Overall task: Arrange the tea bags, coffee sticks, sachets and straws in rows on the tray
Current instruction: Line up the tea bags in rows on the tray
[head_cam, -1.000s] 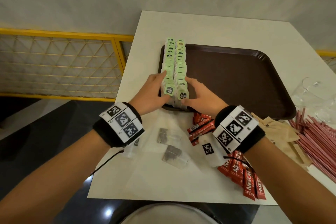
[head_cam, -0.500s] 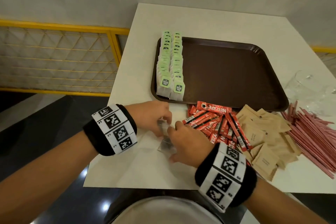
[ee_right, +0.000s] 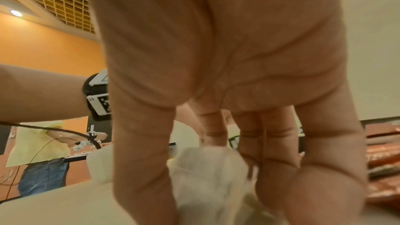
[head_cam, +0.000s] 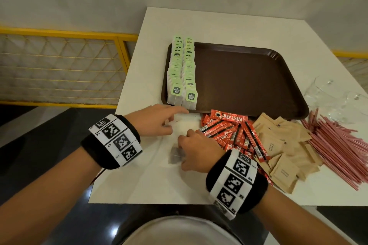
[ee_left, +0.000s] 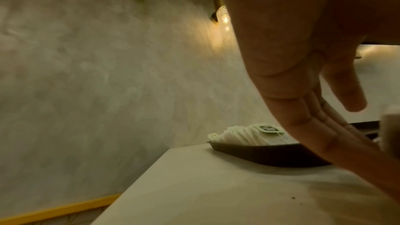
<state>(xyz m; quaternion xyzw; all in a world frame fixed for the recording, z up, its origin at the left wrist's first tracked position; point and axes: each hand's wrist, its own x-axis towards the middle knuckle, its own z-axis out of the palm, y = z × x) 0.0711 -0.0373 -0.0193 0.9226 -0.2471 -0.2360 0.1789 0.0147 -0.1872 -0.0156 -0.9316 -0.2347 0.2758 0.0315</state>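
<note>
Under the right hand (head_cam: 196, 150), on the white table (head_cam: 151, 181) just short of the tray's near edge, lie the last loose tea bags (head_cam: 176, 156); one shows grey and flat at the thumb side. From the right wrist view the fingers (ee_right: 279, 145) reach down and curl around a pale, blurred bag (ee_right: 207, 174), so that hand looks to be closing on it, though the blur keeps me from telling whether it is fully pinched. Just beside it, the left hand (head_cam: 157, 121) hovers with its fingers stretched forward and apart, gripping nothing that I can see; its fingertips point toward the tray's near left corner.

Beyond the hands, the brown tray (head_cam: 249, 77) carries two neat rows of green-tagged tea bags (head_cam: 182, 69) along its left side, overlapped like shingles from far edge to near edge. All the rest of the tray is bare.

Right of the hands, still on the table, sit a heap of red Nescafe coffee sticks (head_cam: 231, 131), then a pile of brown sugar sachets (head_cam: 282, 145), then a fan of pink straws (head_cam: 336, 145). Clear glassware (head_cam: 328, 97) stands near the tray's right edge.

By my judgement the task is early: the tea bags are nearly finished, with a few stragglers to add, while the sticks, sachets and straws have not been started.
</note>
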